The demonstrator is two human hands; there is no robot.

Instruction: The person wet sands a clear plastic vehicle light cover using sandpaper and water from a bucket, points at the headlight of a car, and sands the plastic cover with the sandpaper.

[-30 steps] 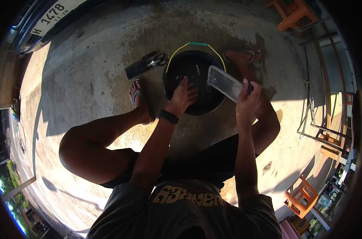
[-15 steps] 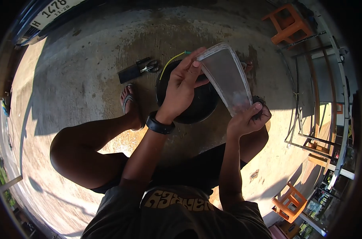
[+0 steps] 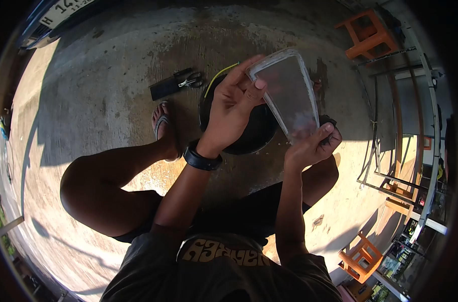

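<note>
A clear plastic cover [image 3: 289, 93] with a whitish raised rim is held up in front of me. My left hand [image 3: 235, 108] grips its upper left edge, thumb on the near side and fingers behind. My right hand [image 3: 313, 147] is closed at the lower right corner. A dark, crumpled scrap [image 3: 328, 121] shows at the right fingers; its kind is unclear. Below the cover a black basin [image 3: 249, 136] sits on the wet concrete, partly hidden by my left hand. A thin yellow hose [image 3: 220, 75] runs over the basin's rim.
Scissors [image 3: 191, 80] lie against a flat black case [image 3: 164, 90] left of the basin. My sandalled foot [image 3: 163, 128] is close by. Orange stools [image 3: 366, 35] and a metal frame [image 3: 430, 126] stand at right. A vehicle's number plate [image 3: 63, 12] shows at upper left.
The cover has turned slightly, with its top edge a little lower. My left thumb sits farther right over the rim, and my right hand has shifted slightly left and up.
</note>
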